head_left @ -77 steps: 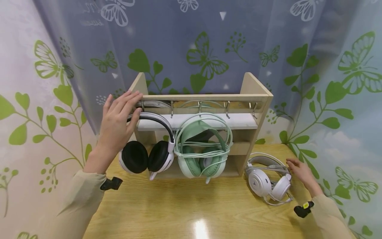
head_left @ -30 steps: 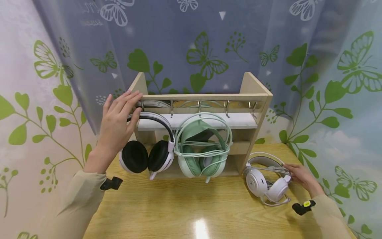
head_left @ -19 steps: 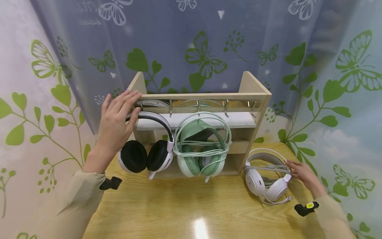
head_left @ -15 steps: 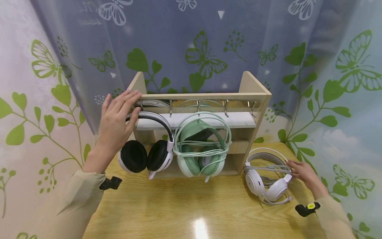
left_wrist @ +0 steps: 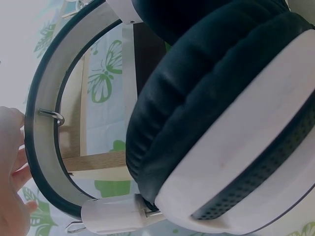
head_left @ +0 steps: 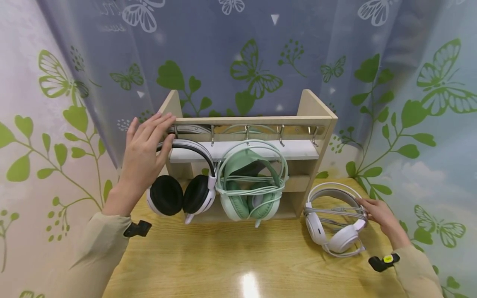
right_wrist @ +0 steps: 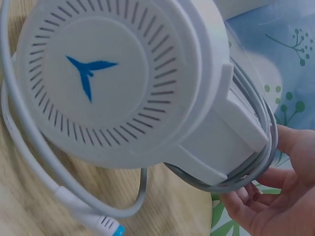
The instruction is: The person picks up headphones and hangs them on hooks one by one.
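My left hand [head_left: 139, 163] rests on the top left corner of a wooden rack [head_left: 261, 120], fingers extended and thumb beside a headband. That headband belongs to the white headphones with black ear pads [head_left: 167, 196]; in the left wrist view a metal hook [left_wrist: 51, 116] passes under it. Green headphones [head_left: 270, 209] wrapped in their cable hang beside them. At the right, my right hand [head_left: 381, 215] pinches the side of all-white headphones [head_left: 344, 240], where a grey cable [right_wrist: 268, 142] is wound. Their headband is raised, with the ear cups low over the table.
Several bare hooks [head_left: 282, 136] line the right part of the rack's bar. A white shelf [head_left: 302, 149] lies behind them. The wood-grain table [head_left: 208, 256] stretches out in front. Printed curtains [head_left: 208, 54] close off the back and sides.
My right hand, at first beside the white headphones, has moved left onto them and taken hold. Their headband has tilted upward. My left hand has stayed on the rack's corner.
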The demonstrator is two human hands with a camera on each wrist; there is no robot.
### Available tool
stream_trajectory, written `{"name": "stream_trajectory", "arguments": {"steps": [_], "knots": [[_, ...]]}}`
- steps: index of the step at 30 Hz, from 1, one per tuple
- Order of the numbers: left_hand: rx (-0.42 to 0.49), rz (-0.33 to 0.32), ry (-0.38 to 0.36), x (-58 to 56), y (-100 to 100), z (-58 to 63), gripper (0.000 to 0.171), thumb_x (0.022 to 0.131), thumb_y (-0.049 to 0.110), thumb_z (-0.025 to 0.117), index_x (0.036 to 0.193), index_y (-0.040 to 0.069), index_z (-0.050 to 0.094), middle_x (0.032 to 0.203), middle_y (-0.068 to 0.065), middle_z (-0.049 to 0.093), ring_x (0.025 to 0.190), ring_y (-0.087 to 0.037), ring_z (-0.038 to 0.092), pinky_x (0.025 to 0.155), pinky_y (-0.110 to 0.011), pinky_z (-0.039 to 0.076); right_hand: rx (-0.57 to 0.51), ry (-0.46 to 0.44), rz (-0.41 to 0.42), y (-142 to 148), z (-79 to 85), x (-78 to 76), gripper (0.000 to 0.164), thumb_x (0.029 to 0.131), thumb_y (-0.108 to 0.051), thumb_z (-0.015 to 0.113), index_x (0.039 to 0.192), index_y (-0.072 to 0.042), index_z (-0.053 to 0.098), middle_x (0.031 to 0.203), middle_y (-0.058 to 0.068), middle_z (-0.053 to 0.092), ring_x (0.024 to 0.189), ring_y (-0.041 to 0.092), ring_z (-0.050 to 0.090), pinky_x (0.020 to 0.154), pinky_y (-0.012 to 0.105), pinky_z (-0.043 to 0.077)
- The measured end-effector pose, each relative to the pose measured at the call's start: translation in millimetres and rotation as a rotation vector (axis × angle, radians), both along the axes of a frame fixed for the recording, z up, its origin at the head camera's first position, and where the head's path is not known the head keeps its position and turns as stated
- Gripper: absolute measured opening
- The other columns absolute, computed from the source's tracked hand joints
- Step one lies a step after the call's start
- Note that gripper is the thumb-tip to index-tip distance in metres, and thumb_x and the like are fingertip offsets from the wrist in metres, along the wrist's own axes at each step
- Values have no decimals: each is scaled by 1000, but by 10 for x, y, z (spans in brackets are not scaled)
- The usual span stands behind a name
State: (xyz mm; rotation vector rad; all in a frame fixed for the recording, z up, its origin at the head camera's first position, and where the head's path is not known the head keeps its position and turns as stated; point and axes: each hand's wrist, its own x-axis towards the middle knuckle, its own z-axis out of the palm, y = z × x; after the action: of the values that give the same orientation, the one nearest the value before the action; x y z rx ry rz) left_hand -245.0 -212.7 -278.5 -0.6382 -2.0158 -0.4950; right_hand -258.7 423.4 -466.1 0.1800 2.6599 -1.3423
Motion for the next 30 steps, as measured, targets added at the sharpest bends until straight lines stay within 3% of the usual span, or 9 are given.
{"name": "stream_trajectory", "arguments": {"steps": [3,6,8,12,15,20,22,26,30], "knots": [[-4,3,-3,-2,3,-2,41,100,13,63,141,9,60,144,-10,59,140,-30,48,123,-55,14,31,-13,-10,-19,22,10,82,107,-52,38,149,19,31,150,41,33,110,16,59,85,25,54],[-6,5,-6,1,5,-5,41,101,14,62,141,9,60,144,-10,59,140,-29,47,123,-55,14,41,-7,-13,-44,42,24,83,107,-52,36,149,18,30,152,42,29,132,45,44,93,37,55],[-6,4,-7,6,4,-6,41,101,14,62,141,9,60,144,-10,59,140,-29,47,123,-54,14,47,9,-9,-64,57,36,82,108,-52,36,149,19,30,150,42,32,133,48,42,93,39,55],[-7,3,-10,11,2,-6,41,101,14,62,142,10,60,144,-10,59,140,-30,47,123,-54,13,74,43,-12,-103,119,65,80,108,-51,36,146,20,35,139,40,45,107,29,57,80,29,53],[-8,5,-13,11,0,-5,41,101,14,62,142,10,60,145,-10,58,141,-30,46,123,-54,13,97,52,-18,-134,185,85,80,108,-51,36,146,19,37,134,38,50,96,17,57,75,29,49],[-11,12,-21,13,-1,-5,41,101,14,62,142,9,59,145,-10,58,142,-29,46,123,-54,13,112,69,-22,-211,284,121,81,107,-51,37,147,20,35,139,41,47,109,38,60,84,42,51],[-11,12,-23,14,1,-4,41,102,14,61,142,9,59,145,-10,58,142,-28,45,124,-54,13,117,81,-25,-244,317,138,81,107,-50,38,147,20,34,140,41,46,110,38,60,84,41,51],[-9,9,-20,17,4,1,41,101,14,62,142,9,60,145,-11,58,141,-29,46,123,-54,13,125,104,-32,-298,375,173,79,107,-49,40,147,19,35,139,41,47,95,17,61,80,35,51],[-6,7,-21,21,7,8,41,101,13,62,142,8,60,145,-11,58,141,-29,46,123,-54,13,112,124,-44,-344,418,213,78,107,-49,41,147,18,35,140,41,46,88,3,55,88,46,50]]}}
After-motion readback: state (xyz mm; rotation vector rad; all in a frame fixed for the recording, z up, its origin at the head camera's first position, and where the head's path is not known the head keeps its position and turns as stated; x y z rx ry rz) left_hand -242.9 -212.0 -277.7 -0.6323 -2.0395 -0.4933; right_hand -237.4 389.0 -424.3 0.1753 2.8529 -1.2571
